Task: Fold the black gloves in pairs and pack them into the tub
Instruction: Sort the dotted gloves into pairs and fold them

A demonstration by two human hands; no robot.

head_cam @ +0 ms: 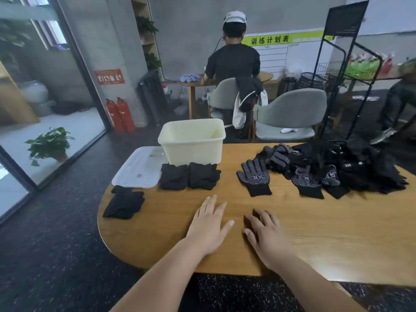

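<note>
Contact with the table [315, 233] is being made by the left hand [208, 224] and the right hand [267, 239], fingers straight and loosely spread, nothing being held. At eleven o'clock the tub [191, 143] is standing open, its floor hidden, with the lid [137, 170] at ten. Folded pairs [189, 175] are lying just before it. At two o'clock, the loose heap [337, 167] is being left tangled, so mismatched gloves are likely being risked, and bundles may be unfolded if grabbed carelessly.

Bare tabletop [180, 233] lies before the tub [191, 143]; folded gloves [189, 175] crowd its front, glove pile [337, 167] to its right.
</note>
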